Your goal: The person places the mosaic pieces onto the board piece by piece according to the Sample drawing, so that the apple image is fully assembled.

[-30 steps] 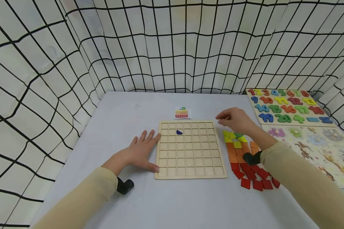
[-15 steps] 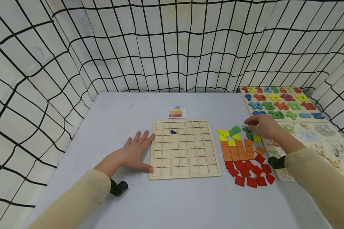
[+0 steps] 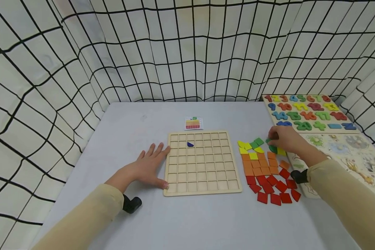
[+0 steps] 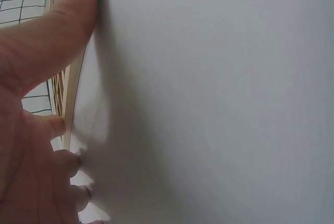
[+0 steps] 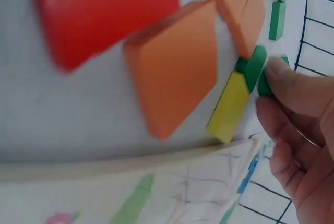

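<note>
A wooden grid board (image 3: 203,163) lies flat on the table, with one dark blue piece (image 3: 190,144) in its upper rows. My left hand (image 3: 146,168) rests at the board's left side, fingers spread and thumb on the frame; the left wrist view shows the thumb (image 4: 57,31) over the edge. At the far right of the loose tiles, my right hand (image 3: 285,139) pinches a green tile (image 5: 264,84) between thumb and fingers. Beside it lie another green piece (image 5: 254,68) and a yellow tile (image 5: 229,106).
Orange tiles (image 3: 256,163) and red tiles (image 3: 267,188) spread right of the board, with yellow and green ones behind. A small pattern card (image 3: 193,123) lies beyond the board. A number puzzle (image 3: 309,107) and an animal picture board (image 3: 347,152) stand right. Black netting (image 3: 200,62) encloses the table.
My right hand has moved right from above the board's far corner to the green tiles and now pinches one. The left hand has stayed at the board's edge.
</note>
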The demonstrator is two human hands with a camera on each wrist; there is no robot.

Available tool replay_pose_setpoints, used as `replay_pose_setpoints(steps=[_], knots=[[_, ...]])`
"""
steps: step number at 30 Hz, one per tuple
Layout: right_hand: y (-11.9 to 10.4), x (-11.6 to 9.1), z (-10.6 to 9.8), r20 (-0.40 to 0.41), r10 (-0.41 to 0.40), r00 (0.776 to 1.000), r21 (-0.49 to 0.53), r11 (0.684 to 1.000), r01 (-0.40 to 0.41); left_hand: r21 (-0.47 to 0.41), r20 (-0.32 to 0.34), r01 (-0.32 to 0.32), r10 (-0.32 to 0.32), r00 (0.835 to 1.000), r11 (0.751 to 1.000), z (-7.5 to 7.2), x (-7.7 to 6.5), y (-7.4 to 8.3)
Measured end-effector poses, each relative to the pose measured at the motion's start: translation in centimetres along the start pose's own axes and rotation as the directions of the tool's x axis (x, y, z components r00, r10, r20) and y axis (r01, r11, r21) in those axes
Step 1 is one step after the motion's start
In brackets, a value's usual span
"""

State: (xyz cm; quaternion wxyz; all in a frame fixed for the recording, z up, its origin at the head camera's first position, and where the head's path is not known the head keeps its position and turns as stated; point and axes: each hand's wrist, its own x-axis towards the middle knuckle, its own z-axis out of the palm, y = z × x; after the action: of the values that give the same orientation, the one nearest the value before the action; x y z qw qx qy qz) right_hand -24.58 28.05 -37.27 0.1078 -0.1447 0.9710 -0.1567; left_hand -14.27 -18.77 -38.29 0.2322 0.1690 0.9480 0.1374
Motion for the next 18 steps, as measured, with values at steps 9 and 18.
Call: replay_pose_setpoints(steps=[9,18], knots=[[-6.3,2.7,1.0,-0.061,-0.097,0.993,0.177,0.978,0.106,-0.014,-0.001,0.011,-0.011,1.000,1.000,0.0,0.0,-0.1],[-14.1,6.3,4.4,-0.075,-0.158,0.985,0.299,0.939,0.173,-0.015,-0.004,0.016,-0.016,1.000,1.000,0.2,-0.1,-0.2]])
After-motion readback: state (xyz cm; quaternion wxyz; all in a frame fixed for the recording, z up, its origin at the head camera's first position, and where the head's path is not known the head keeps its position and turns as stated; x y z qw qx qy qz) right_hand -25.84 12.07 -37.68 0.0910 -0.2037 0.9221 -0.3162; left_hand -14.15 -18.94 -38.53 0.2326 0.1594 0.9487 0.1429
